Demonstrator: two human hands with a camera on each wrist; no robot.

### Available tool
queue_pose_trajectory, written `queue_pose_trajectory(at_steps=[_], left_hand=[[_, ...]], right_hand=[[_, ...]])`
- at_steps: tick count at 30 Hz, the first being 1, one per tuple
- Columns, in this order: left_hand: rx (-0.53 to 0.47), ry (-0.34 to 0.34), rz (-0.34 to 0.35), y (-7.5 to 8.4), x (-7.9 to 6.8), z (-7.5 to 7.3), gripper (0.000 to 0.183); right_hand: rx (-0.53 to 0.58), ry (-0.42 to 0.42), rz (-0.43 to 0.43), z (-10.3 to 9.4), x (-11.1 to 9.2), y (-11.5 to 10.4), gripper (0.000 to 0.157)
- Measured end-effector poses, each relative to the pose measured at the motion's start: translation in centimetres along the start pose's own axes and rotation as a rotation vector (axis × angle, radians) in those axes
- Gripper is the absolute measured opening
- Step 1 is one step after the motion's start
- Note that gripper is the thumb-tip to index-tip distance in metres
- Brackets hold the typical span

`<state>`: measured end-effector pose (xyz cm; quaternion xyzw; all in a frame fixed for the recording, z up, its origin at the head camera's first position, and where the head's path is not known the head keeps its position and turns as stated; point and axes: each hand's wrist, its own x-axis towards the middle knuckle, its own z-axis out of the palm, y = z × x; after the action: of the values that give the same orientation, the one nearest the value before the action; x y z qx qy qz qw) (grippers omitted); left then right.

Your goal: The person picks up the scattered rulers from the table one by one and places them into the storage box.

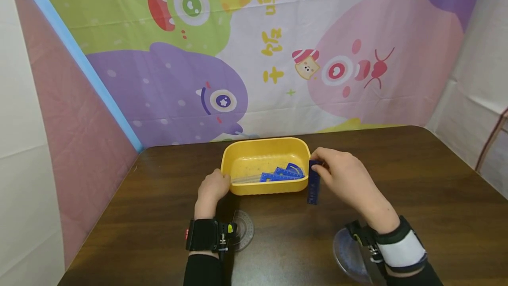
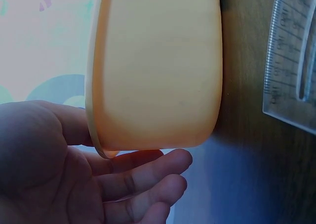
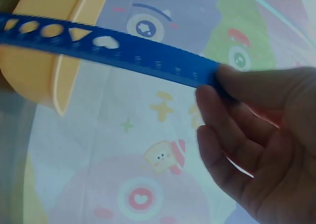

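Observation:
A yellow plastic basin (image 1: 267, 190) stands on the table. At its left end my left hand (image 1: 213, 186) grips the rim, with the thumb over the edge and the fingers against the outer wall (image 2: 158, 75), as the left wrist view shows. My right hand (image 1: 344, 179) pinches one end of a blue ruler (image 1: 313, 189) between thumb and fingers, just outside the basin's right end. Cut-out shapes show in that ruler (image 3: 143, 60) in the right wrist view. Inside the basin lie blue drawing pieces (image 1: 282, 174), one with a curved edge, and a clear strip (image 1: 245, 180).
A clear protractor (image 1: 247, 232) lies on the table (image 1: 158, 233) near the left wrist, partly hidden by its strap. Beneath the right wrist lies a round clear object (image 1: 347, 253), partly covered. A cartoon-printed cloth (image 1: 274, 109) hangs behind the table.

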<state>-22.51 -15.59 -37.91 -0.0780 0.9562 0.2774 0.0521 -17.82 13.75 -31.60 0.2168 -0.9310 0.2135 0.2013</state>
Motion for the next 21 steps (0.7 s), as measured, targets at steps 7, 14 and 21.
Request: queue_pose_trajectory(at_steps=[7, 14, 21], left_hand=[[-0.001, 0.002, -0.011, 0.0, 0.1, 0.1, 0.036], [0.010, 0.005, -0.010, 0.0, 0.3, 0.1, 0.037], [0.009, 0.004, -0.010, 0.0, 0.1, 0.1, 0.037]], right_hand=[[0.171, 0.243, 0.036, 0.6, 0.3, 0.3, 0.007], [0.274, 0.303, 0.079, 1.4, 0.4, 0.5, 0.009], [0.342, 0.303, 0.136, 2.3, 0.7, 0.6, 0.011]])
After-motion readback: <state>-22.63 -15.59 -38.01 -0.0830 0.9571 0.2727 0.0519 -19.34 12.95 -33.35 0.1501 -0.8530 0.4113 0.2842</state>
